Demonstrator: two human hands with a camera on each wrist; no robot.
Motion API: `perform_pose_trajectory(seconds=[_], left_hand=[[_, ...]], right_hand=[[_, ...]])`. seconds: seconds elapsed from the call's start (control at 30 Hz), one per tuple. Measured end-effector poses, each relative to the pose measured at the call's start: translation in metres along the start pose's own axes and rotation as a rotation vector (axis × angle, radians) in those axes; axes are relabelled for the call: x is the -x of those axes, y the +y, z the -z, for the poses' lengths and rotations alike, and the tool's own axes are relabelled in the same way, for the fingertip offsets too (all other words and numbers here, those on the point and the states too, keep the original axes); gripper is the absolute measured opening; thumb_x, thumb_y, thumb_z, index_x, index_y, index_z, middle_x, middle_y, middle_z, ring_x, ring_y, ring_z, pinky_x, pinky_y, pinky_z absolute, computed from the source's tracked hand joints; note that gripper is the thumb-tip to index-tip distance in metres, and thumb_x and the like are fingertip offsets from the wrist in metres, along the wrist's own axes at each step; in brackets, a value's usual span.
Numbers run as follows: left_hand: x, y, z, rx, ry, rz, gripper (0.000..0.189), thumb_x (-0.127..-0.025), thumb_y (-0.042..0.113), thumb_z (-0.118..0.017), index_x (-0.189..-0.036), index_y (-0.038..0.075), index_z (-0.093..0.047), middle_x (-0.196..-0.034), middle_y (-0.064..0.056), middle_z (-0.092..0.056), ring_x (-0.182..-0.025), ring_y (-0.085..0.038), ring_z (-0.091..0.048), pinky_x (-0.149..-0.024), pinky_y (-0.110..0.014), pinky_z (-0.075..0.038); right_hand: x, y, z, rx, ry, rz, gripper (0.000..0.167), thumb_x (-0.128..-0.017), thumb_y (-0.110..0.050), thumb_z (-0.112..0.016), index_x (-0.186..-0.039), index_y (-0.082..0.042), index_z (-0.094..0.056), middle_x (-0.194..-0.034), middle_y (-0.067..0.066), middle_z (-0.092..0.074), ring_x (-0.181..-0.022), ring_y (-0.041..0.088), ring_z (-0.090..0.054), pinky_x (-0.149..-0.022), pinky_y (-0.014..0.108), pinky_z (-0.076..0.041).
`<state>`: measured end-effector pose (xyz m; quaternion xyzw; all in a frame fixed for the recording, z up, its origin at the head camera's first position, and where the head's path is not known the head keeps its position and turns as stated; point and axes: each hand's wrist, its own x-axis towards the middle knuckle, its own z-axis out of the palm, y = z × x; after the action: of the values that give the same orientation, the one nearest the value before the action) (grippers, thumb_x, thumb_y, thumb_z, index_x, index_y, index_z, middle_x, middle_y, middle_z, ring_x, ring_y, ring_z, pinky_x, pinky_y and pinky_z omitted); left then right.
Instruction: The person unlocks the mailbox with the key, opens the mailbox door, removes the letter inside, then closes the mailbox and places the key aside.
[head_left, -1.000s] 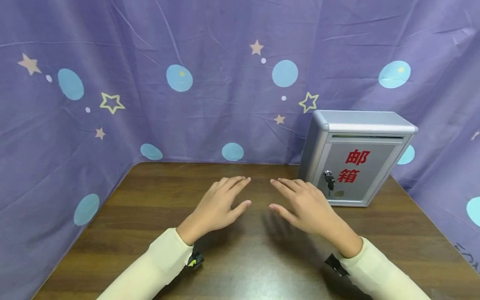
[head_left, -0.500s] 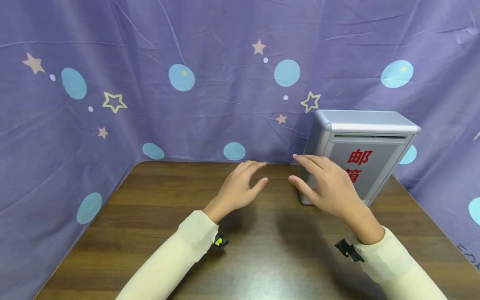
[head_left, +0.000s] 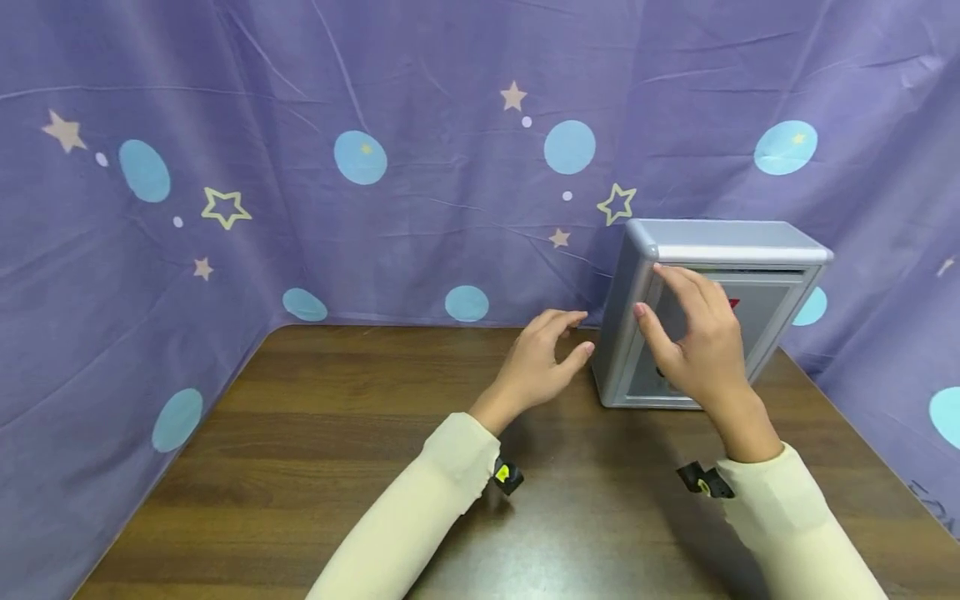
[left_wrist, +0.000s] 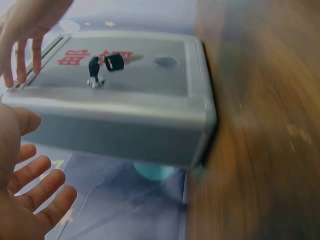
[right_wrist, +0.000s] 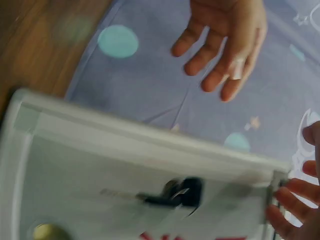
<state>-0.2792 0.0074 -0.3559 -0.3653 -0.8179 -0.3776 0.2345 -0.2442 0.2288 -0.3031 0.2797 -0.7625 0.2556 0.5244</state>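
A grey metal mailbox with red characters stands at the back right of the table. Its keys hang from the lock on the front door, and a narrow slot runs under its top edge. In the head view my right hand is raised before the front panel, fingers spread and bent a little, covering part of the lettering and the lock. My left hand is at the box's left side, thumb apart from relaxed fingers. Both hands hold nothing; the left wrist view has my left hand beside the box wall.
The brown wooden table extends under both arms. A purple curtain printed with stars and blue dots hangs behind it and along the sides. Black straps with small devices sit at both sleeve cuffs.
Both hands have moved right, toward the mailbox. My right hand has also risen in front of its panel, while the left has come near its left side. The mailbox stays in place.
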Motion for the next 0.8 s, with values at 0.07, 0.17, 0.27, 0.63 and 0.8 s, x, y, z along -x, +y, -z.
perform_pose_trajectory(seconds=[0.07,0.17,0.27,0.63,0.8], left_hand=[[-0.005,0.002,-0.007,0.032,0.003,-0.007,0.045,-0.099,0.026,-0.069,-0.140,0.007,-0.060,-0.128,-0.006,-0.064,-0.110,-0.018,-0.062,-0.096,-0.024,-0.052],[-0.011,0.006,-0.017,0.081,0.001,0.006,0.047,-0.100,0.026,-0.068,-0.141,0.006,-0.058,-0.129,-0.009,-0.063,-0.111,-0.022,-0.064,-0.096,-0.025,-0.053],[-0.014,0.010,-0.027,0.115,0.008,0.024,0.048,-0.100,0.026,-0.068,-0.142,0.006,-0.057,-0.126,-0.011,-0.063,-0.109,-0.023,-0.065,-0.095,-0.026,-0.054],[-0.020,0.025,-0.056,0.186,0.084,0.052,0.052,-0.096,0.018,-0.072,-0.143,0.008,-0.054,-0.123,-0.008,-0.061,-0.103,-0.018,-0.063,-0.084,-0.015,-0.055],[-0.023,0.029,-0.064,0.175,0.164,0.061,0.051,-0.094,0.014,-0.073,-0.141,0.006,-0.054,-0.120,-0.010,-0.061,-0.101,-0.019,-0.062,-0.085,-0.021,-0.057]], right_hand=[[0.001,0.008,-0.001,0.014,0.072,-0.019,0.052,-0.094,-0.034,-0.064,-0.128,0.004,-0.066,-0.122,0.026,-0.066,-0.105,0.048,-0.060,-0.087,0.057,-0.046],[0.004,0.018,-0.002,0.030,0.186,-0.048,0.050,-0.093,-0.035,-0.065,-0.122,0.005,-0.067,-0.118,0.027,-0.066,-0.102,0.049,-0.058,-0.085,0.055,-0.045],[0.006,0.026,-0.001,0.047,0.290,-0.077,0.046,-0.089,-0.030,-0.067,-0.117,0.006,-0.069,-0.115,0.029,-0.066,-0.102,0.050,-0.058,-0.091,0.054,-0.046],[0.006,0.045,0.024,0.153,0.502,-0.264,0.048,-0.084,-0.029,-0.064,-0.117,0.006,-0.064,-0.119,0.023,-0.058,-0.119,0.037,-0.048,-0.109,0.040,-0.031],[0.009,0.054,0.035,0.231,0.572,-0.396,0.054,-0.085,-0.037,-0.063,-0.129,-0.007,-0.058,-0.128,0.000,-0.048,-0.125,0.022,-0.042,-0.112,0.033,-0.025]])
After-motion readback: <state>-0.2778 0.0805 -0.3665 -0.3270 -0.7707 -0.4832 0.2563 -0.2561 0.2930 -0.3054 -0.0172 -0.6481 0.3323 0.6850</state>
